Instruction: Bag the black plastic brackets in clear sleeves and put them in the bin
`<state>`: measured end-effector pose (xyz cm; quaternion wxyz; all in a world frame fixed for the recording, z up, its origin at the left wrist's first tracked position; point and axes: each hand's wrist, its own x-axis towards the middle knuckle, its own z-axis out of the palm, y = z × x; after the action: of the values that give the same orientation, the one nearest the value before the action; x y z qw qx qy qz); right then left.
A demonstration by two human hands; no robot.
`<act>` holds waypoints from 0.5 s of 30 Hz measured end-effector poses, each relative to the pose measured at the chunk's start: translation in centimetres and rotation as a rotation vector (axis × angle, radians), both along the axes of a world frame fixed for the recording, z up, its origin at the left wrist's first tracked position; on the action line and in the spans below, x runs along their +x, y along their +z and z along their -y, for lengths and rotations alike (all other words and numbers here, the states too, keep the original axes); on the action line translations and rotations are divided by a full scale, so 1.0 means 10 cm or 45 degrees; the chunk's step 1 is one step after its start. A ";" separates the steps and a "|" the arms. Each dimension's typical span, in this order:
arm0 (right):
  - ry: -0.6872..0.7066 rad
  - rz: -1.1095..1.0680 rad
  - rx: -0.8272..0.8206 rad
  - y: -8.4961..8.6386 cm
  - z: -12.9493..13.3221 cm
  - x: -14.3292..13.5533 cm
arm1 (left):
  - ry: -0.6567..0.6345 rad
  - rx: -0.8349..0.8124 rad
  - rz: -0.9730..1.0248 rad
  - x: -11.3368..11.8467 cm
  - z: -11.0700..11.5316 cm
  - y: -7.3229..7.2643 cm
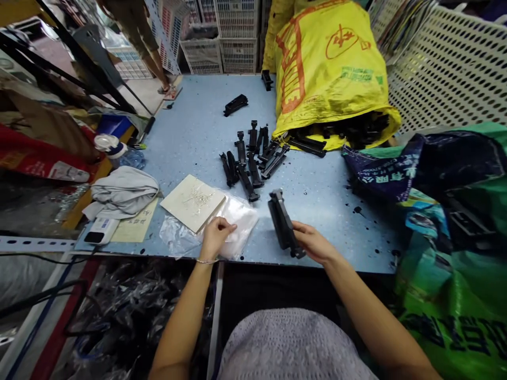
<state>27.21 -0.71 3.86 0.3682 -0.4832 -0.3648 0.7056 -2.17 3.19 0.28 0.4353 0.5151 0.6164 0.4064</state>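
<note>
In my right hand (315,241) is a long black plastic part (283,224), held upright just above the table's front edge. My left hand (216,237) rests over a stack of clear plastic bags (243,219), its fingers curled and thumb pressed in; whatever is between the fingertips is too small to tell. Beside it lies a square cream board (192,200) with many tiny pale pieces scattered on it. Further back, a loose pile of similar black parts (247,174) lies in the middle of the blue table (190,126).
A yellow woven sack (332,63) spills more black parts at the back right. Green bags (447,274) crowd the right side. On the left sit a grey cloth (122,192), a white device (102,230) and a bottle (129,155). A person (138,31) stands beyond the table.
</note>
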 end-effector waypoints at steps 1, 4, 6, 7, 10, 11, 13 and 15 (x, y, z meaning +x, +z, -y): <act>0.039 -0.138 -0.062 0.04 -0.01 -0.16 | 0.018 -0.087 0.140 -0.06 -0.01 0.02; 0.136 -0.432 -0.166 0.09 -0.12 -0.66 | 0.041 -0.097 0.342 -0.13 0.03 0.14; 0.178 -0.532 -0.192 0.06 -0.23 -0.94 | 0.019 0.051 0.262 -0.12 0.11 0.24; 0.182 -0.547 -0.197 0.03 -0.28 -1.04 | -0.024 0.142 0.131 -0.12 0.14 0.28; 0.121 -0.458 -0.178 -0.07 -0.35 -1.09 | -0.134 0.372 -0.515 -0.21 0.21 0.33; 0.090 -0.390 -0.159 -0.09 -0.33 -1.04 | -0.153 0.415 -0.699 -0.24 0.22 0.32; 0.071 -0.245 -0.097 -0.07 -0.24 -0.87 | -0.178 0.464 -0.883 -0.30 0.20 0.29; 0.178 -0.137 -0.015 -0.03 -0.12 -0.70 | -0.192 0.512 -0.891 -0.29 0.18 0.27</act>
<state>20.20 0.44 3.56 0.3343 -0.4202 -0.3730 0.7567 -5.06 1.43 2.98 0.1185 0.7408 0.5961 0.2860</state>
